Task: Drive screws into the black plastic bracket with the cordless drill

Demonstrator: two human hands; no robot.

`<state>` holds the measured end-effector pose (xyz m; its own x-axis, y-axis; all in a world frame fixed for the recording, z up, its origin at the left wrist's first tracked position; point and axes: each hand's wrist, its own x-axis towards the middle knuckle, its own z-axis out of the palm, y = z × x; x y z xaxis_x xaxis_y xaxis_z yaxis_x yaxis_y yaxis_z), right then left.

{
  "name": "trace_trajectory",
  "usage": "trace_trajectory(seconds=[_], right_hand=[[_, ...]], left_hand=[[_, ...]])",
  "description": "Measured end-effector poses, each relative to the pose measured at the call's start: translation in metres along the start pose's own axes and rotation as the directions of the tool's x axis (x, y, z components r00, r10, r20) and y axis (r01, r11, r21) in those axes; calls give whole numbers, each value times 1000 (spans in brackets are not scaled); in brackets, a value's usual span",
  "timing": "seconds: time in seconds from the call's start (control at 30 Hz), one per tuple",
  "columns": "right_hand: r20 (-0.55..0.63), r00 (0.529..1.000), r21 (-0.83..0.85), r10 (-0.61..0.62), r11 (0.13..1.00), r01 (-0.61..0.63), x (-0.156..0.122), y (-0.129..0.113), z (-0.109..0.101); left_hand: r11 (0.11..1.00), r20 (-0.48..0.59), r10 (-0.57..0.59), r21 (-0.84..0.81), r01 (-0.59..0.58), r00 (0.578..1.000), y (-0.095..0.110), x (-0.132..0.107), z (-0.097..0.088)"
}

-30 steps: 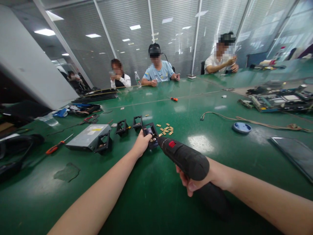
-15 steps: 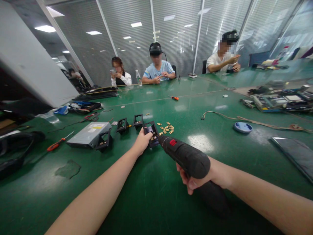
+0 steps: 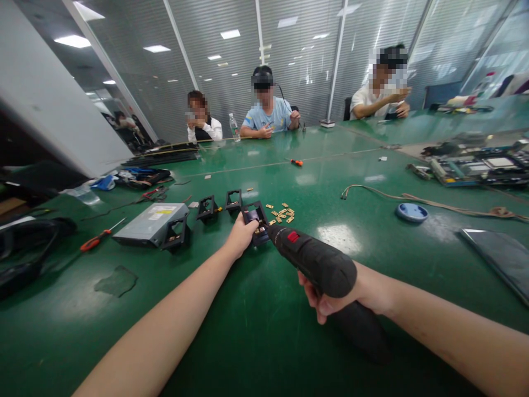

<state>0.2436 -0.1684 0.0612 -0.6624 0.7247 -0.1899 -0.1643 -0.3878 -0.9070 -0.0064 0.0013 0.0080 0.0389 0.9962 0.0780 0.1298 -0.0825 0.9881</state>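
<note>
My left hand (image 3: 241,236) grips a small black plastic frame (image 3: 261,238) by its left side, thumb over the edge. Small brass-coloured parts show inside that frame. Wrapped round the handle of a black cordless drill (image 3: 314,259) is my right hand (image 3: 318,300). The drill points away and to the left, its front end at the frame's right side; I cannot tell whether the bit touches it. Just beyond lie several small brass plates (image 3: 285,213). More black frames (image 3: 207,208) stand to the left, one of them (image 3: 175,236) against a silver disc drive (image 3: 149,221).
An orange screwdriver (image 3: 96,241) and a headset (image 3: 35,248) lie at left. On the right are a blue round lid (image 3: 412,213), a thin cable (image 3: 380,194), a dark flat panel (image 3: 496,259) and circuit boards (image 3: 491,165). Three people sit across the green table (image 3: 231,342).
My hands, the frame and the drill have hardly moved. Across the table, the person in blue has moved their hands apart, one raised to the side.
</note>
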Motion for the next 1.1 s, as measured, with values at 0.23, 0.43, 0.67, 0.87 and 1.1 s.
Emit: trace_trajectory(seconds=[0.23, 0.43, 0.67, 0.87, 1.1], right_hand=[[39, 999, -16, 5, 1000, -4, 2, 9, -10], [41, 999, -32, -10, 999, 11, 2, 7, -9], [40, 999, -35, -9, 999, 10, 0, 3, -6], [54, 998, -13, -40, 999, 40, 0, 5, -7], [60, 998, 4, -31, 1000, 31, 1, 9, -10]], left_hand=[[1000, -39, 10, 24, -9, 999, 7, -5, 2], [999, -32, 1, 45, 0, 999, 8, -3, 1], [999, -27, 8, 44, -6, 1000, 8, -4, 2], [1000, -19, -5, 16, 5, 1000, 8, -3, 2], [1000, -27, -23, 16, 23, 999, 10, -5, 2]])
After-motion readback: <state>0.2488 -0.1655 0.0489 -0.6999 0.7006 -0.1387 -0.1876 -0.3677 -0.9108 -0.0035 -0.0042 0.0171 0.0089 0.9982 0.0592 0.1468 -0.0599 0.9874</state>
